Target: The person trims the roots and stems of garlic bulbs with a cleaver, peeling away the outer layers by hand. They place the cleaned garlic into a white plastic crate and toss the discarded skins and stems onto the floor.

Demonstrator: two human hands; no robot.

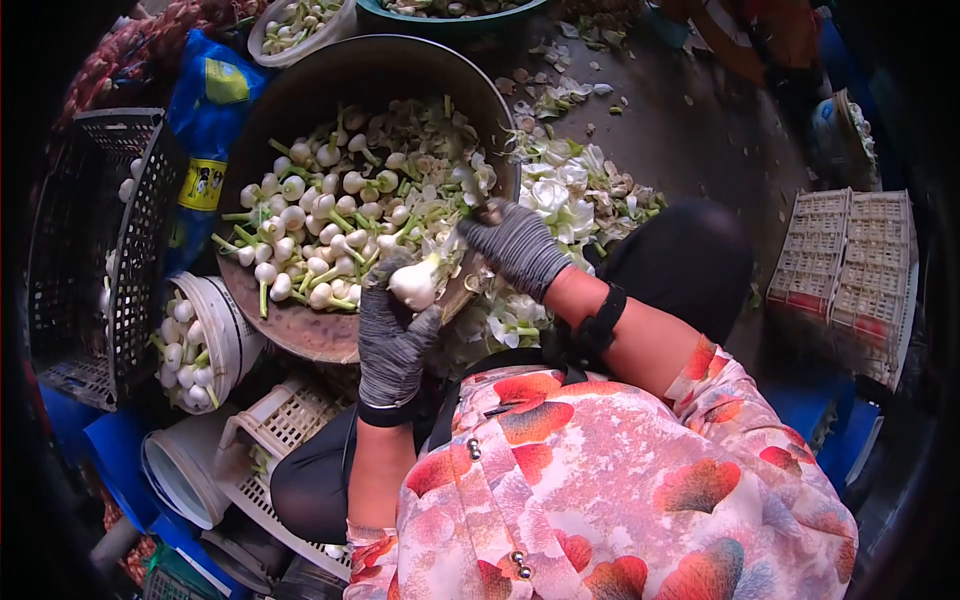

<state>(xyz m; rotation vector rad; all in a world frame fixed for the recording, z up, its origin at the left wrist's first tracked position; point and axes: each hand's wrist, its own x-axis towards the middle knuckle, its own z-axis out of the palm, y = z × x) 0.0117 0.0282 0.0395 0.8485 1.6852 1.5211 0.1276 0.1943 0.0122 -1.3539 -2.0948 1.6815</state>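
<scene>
My left hand (392,345), in a grey striped glove, is closed around a white garlic bulb (416,283) over the near rim of a wide, worn basin (335,345). Just right of it, my right hand (517,245), in a matching glove, grips a knife (468,186); its blade points up and away over the basin and is partly blurred. Inside the basin lies a heap of garlic bulbs (322,206) with short green stems. Loose peelings (425,140) cover the heap's right side.
A pile of peelings (560,190) lies right of the basin. On the left are a black crate (135,250), a white bucket of garlic (225,325) and a blue bag (205,130). A pale crate (850,255) stands right. Another person (750,40) is partly visible at the top.
</scene>
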